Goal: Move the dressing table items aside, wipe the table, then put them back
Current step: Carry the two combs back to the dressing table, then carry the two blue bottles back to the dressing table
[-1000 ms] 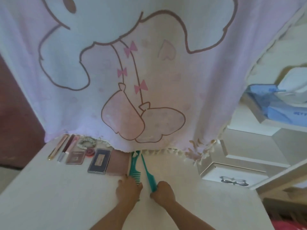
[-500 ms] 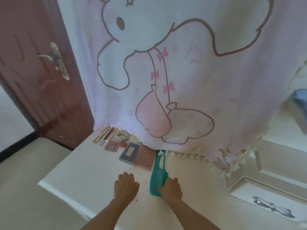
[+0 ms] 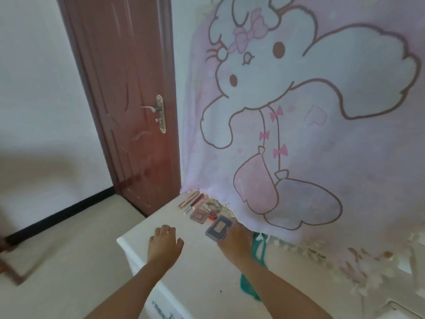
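Head view: left hand (image 3: 166, 244) is laid flat on worktop (image 3: 197, 272), fingers relaxed, together; right hand (image 3: 235, 239) is placed against navy compact (image 3: 218, 227) (its finger state cannot be told).

Brown door (image 3: 128, 88) (brass handle (image 3: 161, 116)) left; pink cartoon curtain (image 3: 322, 157) right.

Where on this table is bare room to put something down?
Bare table between the left hand and right hand, and right of the teal comb in front of the cloth fringe. Crowded: the cosmetics row at the back left.

Head view, down over table (image 3: 207, 272)
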